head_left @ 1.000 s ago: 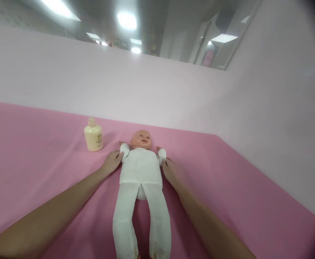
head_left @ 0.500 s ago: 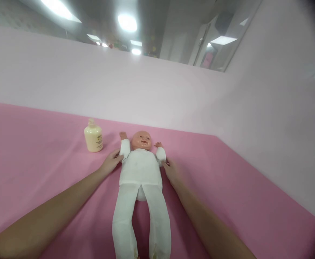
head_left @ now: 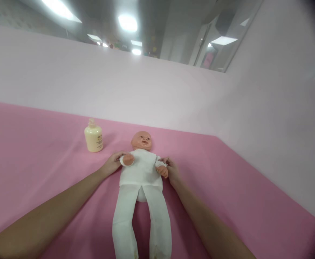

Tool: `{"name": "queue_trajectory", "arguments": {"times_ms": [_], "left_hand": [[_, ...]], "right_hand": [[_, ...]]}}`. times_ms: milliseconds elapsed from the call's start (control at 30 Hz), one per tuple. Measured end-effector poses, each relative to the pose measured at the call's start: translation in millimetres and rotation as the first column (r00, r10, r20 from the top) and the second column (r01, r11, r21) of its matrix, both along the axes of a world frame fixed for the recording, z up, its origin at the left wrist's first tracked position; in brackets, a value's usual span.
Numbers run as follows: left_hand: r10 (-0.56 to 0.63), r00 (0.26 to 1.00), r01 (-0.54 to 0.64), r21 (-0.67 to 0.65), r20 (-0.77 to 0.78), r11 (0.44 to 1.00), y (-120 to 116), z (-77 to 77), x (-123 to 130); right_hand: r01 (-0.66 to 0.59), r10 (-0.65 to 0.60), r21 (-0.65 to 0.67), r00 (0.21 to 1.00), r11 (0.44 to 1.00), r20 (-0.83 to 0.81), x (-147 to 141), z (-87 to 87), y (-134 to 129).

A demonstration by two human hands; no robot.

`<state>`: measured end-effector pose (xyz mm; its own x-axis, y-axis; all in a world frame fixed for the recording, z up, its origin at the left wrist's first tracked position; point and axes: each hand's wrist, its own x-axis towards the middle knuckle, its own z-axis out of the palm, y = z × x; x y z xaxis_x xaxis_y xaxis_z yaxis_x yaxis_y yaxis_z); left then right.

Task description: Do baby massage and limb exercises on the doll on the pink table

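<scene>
A baby doll (head_left: 140, 169) in a white top and white trousers lies on its back, head toward the wall. My left hand (head_left: 113, 162) is closed around the sleeve of the doll's arm (head_left: 127, 159) on the left side. On the other side my right hand (head_left: 170, 170) grips the doll's other arm (head_left: 161, 168) with thumb and fingers. Both doll arms are bent, their small hands pointing forward and down over the chest. The doll's feet fall outside the lower edge of the view.
A pale yellow pump bottle (head_left: 94, 138) stands left of the doll's head. Pink padding (head_left: 222, 187) covers the surface below. A white wall (head_left: 146, 90) rises behind it, with a mirror or window pane (head_left: 173, 32) above and another wall on the right.
The doll's arms have swung from raised beside its head to lowered in front of its chest. My hands have stayed in nearly the same places, holding the arms.
</scene>
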<state>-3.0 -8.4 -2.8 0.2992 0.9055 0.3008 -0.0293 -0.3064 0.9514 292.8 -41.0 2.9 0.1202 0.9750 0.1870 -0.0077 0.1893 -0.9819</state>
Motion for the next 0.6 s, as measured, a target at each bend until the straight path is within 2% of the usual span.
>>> {"name": "queue_trajectory", "arguments": {"times_ms": [133, 333, 467, 600], "left_hand": [[0.09, 0.996, -0.09, 0.008, -0.004, 0.996, -4.5, -0.8, 1.2], [0.214, 0.971, -0.211, 0.039, -0.105, 0.977, -7.8, 5.6, 2.6], [0.251, 0.954, -0.245, 0.055, -0.164, 0.968, -6.4, 5.9, 2.8], [0.286, 0.933, -0.29, 0.013, -0.216, 0.957, -0.9, 0.0, 2.0]], "right_hand": [[0.058, -0.059, 0.019, 0.995, 0.998, 0.076, -4.6, 3.7, -8.2], [0.027, -0.115, 0.208, 0.899, 0.978, 0.422, -4.6, 5.0, -14.2], [0.068, -0.148, 0.172, 0.849, 0.983, 0.507, 1.1, -1.4, -7.8], [0.137, -0.173, 0.107, 0.814, 0.985, 0.555, 5.2, -5.2, -0.4]]}}
